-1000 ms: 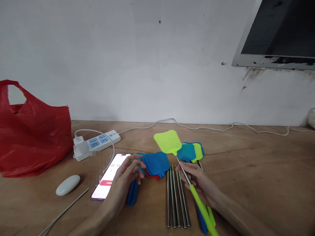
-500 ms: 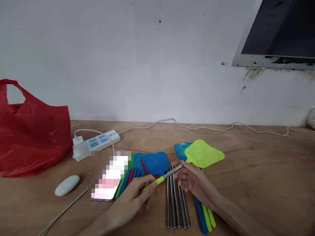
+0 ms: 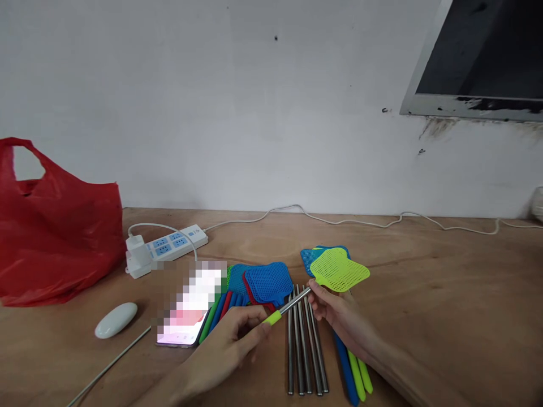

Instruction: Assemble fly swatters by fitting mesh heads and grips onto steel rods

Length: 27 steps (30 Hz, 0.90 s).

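Observation:
My left hand [image 3: 233, 339] is closed around the yellow-green handle of a fly swatter [image 3: 274, 317], whose metal rod slants up to the right. At the rod's upper end, my right hand [image 3: 341, 314] pinches it just below the yellow-green mesh head [image 3: 345, 274]. That head overlaps a blue swatter head [image 3: 309, 261] lying behind it. Under the held swatter, several loose metal rods [image 3: 303, 356] lie side by side. Blue and yellow-green handles [image 3: 356, 373] stick out below my right forearm. Left of the rods is a group of swatters with blue heads [image 3: 269, 282], some red and green.
A lit phone [image 3: 186, 316], partly pixelated, stands left of the swatters. Farther left are a white oval object [image 3: 116, 320], a power strip [image 3: 172, 246] with a plugged-in charger, and a red plastic bag [image 3: 59, 232]. A white cable [image 3: 348, 221] runs along the wall.
The yellow-green swatter head has moved a little left and down and turned. My right hand has closed in on the rod's upper end; my left hand keeps its hold on the handle.

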Available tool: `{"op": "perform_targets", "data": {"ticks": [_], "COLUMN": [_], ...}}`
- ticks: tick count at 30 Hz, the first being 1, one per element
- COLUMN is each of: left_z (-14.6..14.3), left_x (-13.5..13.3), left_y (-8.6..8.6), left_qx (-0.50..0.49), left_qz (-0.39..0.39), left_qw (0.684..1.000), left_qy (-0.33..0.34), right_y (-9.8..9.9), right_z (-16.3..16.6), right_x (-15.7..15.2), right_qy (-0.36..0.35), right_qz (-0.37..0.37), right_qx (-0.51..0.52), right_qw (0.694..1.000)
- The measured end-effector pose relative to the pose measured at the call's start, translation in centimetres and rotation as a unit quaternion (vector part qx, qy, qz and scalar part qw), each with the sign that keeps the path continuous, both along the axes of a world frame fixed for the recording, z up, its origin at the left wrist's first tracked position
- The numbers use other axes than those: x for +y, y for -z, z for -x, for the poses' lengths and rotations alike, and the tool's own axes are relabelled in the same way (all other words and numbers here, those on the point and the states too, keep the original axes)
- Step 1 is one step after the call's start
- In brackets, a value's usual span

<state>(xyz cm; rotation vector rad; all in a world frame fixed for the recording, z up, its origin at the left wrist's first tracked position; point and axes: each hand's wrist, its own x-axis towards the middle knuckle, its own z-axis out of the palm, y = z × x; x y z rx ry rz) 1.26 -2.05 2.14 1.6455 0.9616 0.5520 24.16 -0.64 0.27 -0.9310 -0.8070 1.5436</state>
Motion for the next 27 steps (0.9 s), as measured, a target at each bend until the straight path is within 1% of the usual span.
{"op": "perform_targets", "data": {"ticks": [3, 7, 11, 16, 21, 27], "left_z": [-0.1, -0.2, -0.2, -0.1, 0.0, -0.3], "left_x": [0.0, 0.0, -0.2, -0.2, 0.0, -0.5], "left_y": [0.1, 0.5, 0.8, 0.7, 0.4, 0.1], "left_qx": [0.009, 0.013, 0.013, 0.013, 0.007, -0.002], "left_qz": [0.021, 0.033, 0.040, 0.017, 0.000, 0.001], "left_qw": [1.000, 0.999, 0.999, 0.999, 0.999, 0.999], "left_qy": [0.000, 0.011, 0.013, 0.035, 0.040, 0.042], "right_y": [-0.1, -0.3, -0.3, 0.1, 0.5, 1.1], "right_z": [0.1, 0.6, 0.7, 0.8, 1.3, 1.5], "right_x": [-0.1, -0.5, -0.7, -0.8, -0.9, -1.3], "right_qy": [-0.009, -0.054, -0.088, -0.056, -0.031, 0.005], "right_qz": [-0.012, -0.006, -0.024, -0.064, -0.106, -0.118], "right_qx": [-0.017, -0.031, -0.055, -0.062, -0.073, -0.056], "right_qw": [1.000, 0.998, 0.994, 0.994, 0.991, 0.991]}}
